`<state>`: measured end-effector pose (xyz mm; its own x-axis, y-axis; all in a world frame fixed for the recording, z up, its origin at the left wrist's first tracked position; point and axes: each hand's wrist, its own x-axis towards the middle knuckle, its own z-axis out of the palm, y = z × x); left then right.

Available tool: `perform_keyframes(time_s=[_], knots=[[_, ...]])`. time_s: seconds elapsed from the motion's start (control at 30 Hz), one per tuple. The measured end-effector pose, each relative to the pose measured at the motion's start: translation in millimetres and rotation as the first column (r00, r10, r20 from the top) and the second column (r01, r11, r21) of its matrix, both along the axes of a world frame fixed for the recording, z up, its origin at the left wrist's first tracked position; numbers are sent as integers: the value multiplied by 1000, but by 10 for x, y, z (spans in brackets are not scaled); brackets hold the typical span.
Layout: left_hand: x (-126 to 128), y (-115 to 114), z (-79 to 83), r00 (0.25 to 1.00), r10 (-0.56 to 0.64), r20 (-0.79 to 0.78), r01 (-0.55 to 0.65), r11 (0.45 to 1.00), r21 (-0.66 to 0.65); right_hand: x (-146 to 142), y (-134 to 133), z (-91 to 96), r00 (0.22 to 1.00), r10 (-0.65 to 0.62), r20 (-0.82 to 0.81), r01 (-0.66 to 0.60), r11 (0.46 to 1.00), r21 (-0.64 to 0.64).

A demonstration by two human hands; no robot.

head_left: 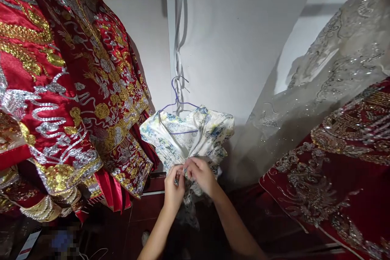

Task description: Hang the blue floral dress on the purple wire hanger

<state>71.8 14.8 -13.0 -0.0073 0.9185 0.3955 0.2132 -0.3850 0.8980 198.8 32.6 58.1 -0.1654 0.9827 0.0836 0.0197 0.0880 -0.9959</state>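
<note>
A white floral dress [217, 126] with blue and yellow flowers hangs by its shoulders on a thin purple wire hanger [176, 96] against the wall. Both my hands are at the front of the dress, just under its V-shaped neckline. My left hand [174, 180] pinches the fabric with thumb and fingers. Close beside it, my right hand [199, 174] has its fingers pressed together on the same front edge. The exact bit of cloth between the fingertips is hidden. Below my hands the lower part of the dress falls into shadow.
Red embroidered jackets [100, 73] with gold and silver thread hang on the left. At right hang a sheer sequined gown [341, 65] and a dark red beaded garment [323, 183]. White cords [179, 16] run down the wall above the hanger. A white tag [29, 243] lies at lower left.
</note>
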Motion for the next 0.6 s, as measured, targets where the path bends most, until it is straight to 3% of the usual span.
perform_keyframes(time_s=[0.2, 0.27, 0.33, 0.43, 0.6], knots=[[-118, 211, -62, 986, -76, -148, 78, 997, 5, 2, 522, 1059, 988, -130, -82, 146, 963, 227], [-218, 296, -40, 976, -126, -175, 123, 992, -26, -57, 593, 1266, 982, -157, -103, 179, 947, 266], [-330, 385, 63, 968, -160, -192, 154, 987, -46, -124, 603, 1309, 982, -159, -97, 181, 941, 285], [-469, 531, 463, 973, -174, -150, 180, 983, 26, -209, 565, 1199, 989, -142, -48, 150, 944, 295], [-562, 870, 1493, 994, -43, -97, 74, 939, 335, -322, 565, 1146, 984, -168, 58, 140, 934, 330]])
